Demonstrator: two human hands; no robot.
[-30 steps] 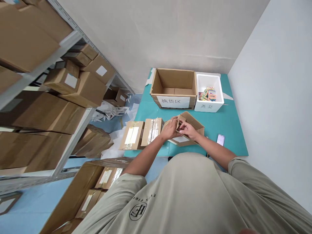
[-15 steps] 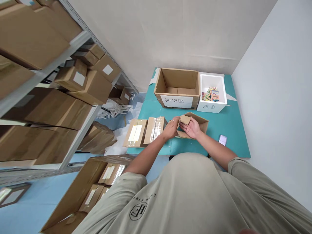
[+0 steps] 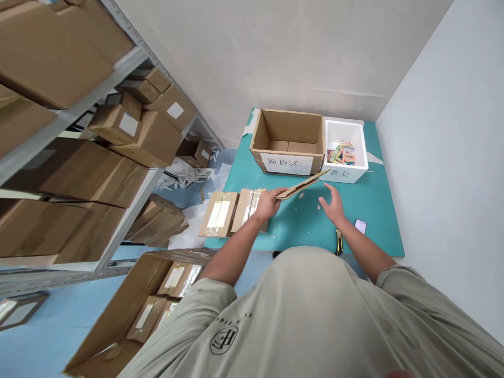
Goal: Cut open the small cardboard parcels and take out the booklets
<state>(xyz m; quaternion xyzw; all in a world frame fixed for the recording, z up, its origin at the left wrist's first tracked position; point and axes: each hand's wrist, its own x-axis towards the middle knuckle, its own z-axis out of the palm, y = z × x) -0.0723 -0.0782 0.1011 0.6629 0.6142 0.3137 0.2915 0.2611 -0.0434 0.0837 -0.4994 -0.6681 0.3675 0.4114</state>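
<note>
My left hand [image 3: 268, 203] grips one end of a flattened cardboard box [image 3: 302, 186], which I see nearly edge-on above the green table [image 3: 307, 226]. Its far end points up and right, in front of a white foam box [image 3: 367, 157]. To the right of the cardboard, my right hand [image 3: 333, 206] is held apart from it with thumb and fingers spread, holding nothing. Two taped cartons stand close to my left hand: one carton [image 3: 219, 214] farther left, another carton [image 3: 249, 206] partly behind the wrist.
A large open cardboard box [image 3: 291, 164] with a paper label stands at the back. Colourful small packs [image 3: 346, 152] lie in the foam box. A yellow-black utility knife [image 3: 339, 242] and a phone [image 3: 360, 226] lie near my right forearm. Shelves with cartons [image 3: 157, 142] rise at left.
The small box was opened out between both hands; now it is folded flat in my left hand. My right hand has let go and moved right. The knife has come into view.
</note>
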